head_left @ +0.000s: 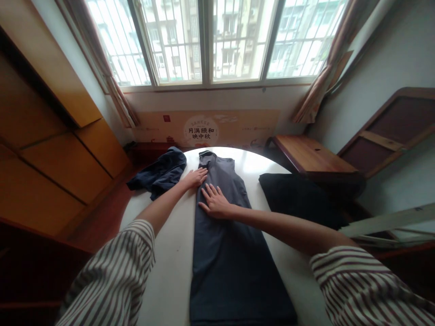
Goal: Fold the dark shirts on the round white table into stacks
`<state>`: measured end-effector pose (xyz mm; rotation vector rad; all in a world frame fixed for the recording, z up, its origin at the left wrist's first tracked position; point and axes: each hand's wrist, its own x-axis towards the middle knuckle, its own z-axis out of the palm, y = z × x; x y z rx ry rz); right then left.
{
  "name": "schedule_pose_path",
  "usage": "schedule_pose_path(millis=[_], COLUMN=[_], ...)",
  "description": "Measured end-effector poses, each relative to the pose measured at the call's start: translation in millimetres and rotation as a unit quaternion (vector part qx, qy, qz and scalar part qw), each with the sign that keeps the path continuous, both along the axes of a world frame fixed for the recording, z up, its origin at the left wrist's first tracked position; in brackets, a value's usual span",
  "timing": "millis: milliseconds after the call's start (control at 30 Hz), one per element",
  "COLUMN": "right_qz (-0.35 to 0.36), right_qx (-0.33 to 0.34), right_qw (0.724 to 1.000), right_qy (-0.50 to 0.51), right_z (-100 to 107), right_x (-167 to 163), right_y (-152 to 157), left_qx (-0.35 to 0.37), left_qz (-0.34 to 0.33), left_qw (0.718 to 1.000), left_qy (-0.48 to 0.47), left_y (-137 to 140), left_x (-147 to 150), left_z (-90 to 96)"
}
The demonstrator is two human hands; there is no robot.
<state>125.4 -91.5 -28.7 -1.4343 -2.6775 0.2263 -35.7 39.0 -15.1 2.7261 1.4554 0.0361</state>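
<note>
A dark grey-blue garment (231,258), seemingly a shirt folded lengthwise, lies stretched out on the white round table (163,253). Its collar end points away from me, towards the window. My left hand (197,177) rests on the garment's left edge below the collar, fingers stretched out. Nearer to me and a little to the right, my right hand (215,202) lies flat on the cloth with its fingers spread. Neither hand grips anything. Some wrinkles run through the cloth around the hands.
A crumpled navy garment (163,170) hangs partly over the table's left edge. On the right lies a black folded cloth (295,194). Beyond stand a wooden side table (312,154), wooden cabinets (64,149) and a barred window (207,45) with curtains.
</note>
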Motion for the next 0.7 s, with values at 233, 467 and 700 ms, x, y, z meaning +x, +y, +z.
schedule_pose_path(millis=[233,467,700], right_qz=[0.129,0.264,0.284], right_qx=[-0.063,-0.128,-0.029], right_qw=[0.987,0.947,0.949], right_qy=[0.076,0.133,0.134], right_z=[9,31,49], right_x=[28,44,49], right_y=[-120,-188,-140], left_qx=[0.050,-0.019,-0.020], left_qz=[0.000,0.049,0.047], left_qw=[0.999,0.998,0.998], left_qy=[0.000,-0.032,-0.046], left_y=[0,-3,1], left_x=[29,81,78], left_z=[8.3,-10.3,-17.8])
